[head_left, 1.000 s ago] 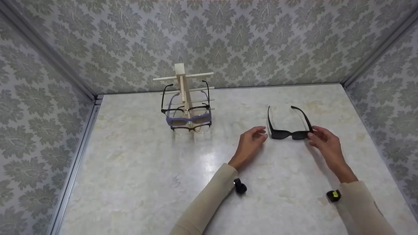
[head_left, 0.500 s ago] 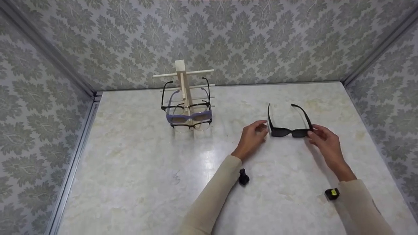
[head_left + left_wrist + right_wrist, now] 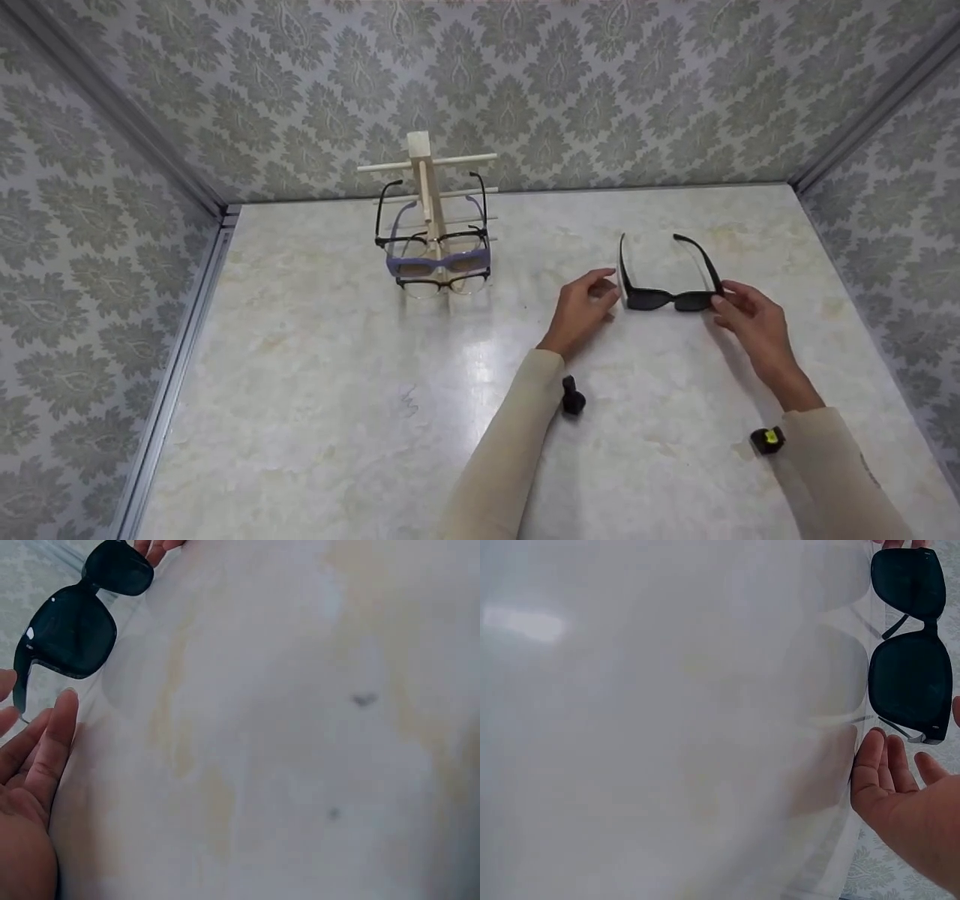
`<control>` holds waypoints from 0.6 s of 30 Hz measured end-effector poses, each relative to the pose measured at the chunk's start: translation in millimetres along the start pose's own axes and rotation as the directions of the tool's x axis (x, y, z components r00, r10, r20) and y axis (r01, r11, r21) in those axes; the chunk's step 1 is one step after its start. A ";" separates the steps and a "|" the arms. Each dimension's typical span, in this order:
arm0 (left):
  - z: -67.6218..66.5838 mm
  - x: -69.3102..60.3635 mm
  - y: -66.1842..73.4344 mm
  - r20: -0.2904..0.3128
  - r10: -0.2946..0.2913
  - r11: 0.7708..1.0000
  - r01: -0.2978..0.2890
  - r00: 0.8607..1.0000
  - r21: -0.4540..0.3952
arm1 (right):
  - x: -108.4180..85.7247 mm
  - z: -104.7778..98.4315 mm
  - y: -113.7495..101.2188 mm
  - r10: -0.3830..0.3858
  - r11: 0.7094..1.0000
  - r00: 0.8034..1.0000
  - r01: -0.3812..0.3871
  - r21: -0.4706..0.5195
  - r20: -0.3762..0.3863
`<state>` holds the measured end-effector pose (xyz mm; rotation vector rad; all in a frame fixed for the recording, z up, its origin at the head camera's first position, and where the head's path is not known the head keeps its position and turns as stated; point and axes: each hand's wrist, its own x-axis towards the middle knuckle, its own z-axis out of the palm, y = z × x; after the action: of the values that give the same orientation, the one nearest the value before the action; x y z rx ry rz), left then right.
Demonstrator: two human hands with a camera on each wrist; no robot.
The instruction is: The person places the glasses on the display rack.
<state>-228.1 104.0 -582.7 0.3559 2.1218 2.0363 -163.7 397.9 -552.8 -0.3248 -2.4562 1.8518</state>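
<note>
Black sunglasses stand on the table at the right in the head view, dark lenses facing the person and temples spread toward the back wall. My right hand pinches their right corner, thumb at the front and fingers beside the temple. At the opposite corner my left hand is held beside the left hinge, its fingers loosely bent and a narrow gap apart from the frame. The left wrist view shows the left fingers around the end of the sunglasses. Both lenses show in the right wrist view.
A wooden eyeglasses stand stands at the back left of the marbled table. On it hang two clear pairs with dark brows and purple sunglasses. Patterned walls enclose the back and sides.
My left hand has shifted slightly forward along the left side of the sunglasses. My right hand stays at their right corner. The head view has tilted a little.
</note>
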 end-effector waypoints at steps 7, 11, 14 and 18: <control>-1.0 3.5 5.8 0.007 -0.034 0.999 0.035 0.999 -0.034 | 3.1 5.0 -4.8 -0.002 1.000 1.000 0.002 0.008 0.019; -0.1 6.9 9.4 0.039 -0.083 0.996 0.085 0.996 -0.040 | 5.4 5.7 -4.8 -0.005 1.000 1.000 0.005 0.000 0.020; 1.8 9.1 10.3 0.060 -0.088 0.995 0.091 0.994 -0.046 | 6.3 5.5 -3.3 -0.010 1.000 1.000 0.010 0.002 0.016; 4.8 9.2 8.2 0.063 -0.062 0.995 0.067 0.996 -0.079 | 4.8 6.2 -0.8 -0.014 1.000 1.000 0.013 0.018 0.006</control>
<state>-235.1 111.6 -574.4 0.3285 1.9832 2.0414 -169.6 392.8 -554.2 -0.3018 -2.4377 1.8711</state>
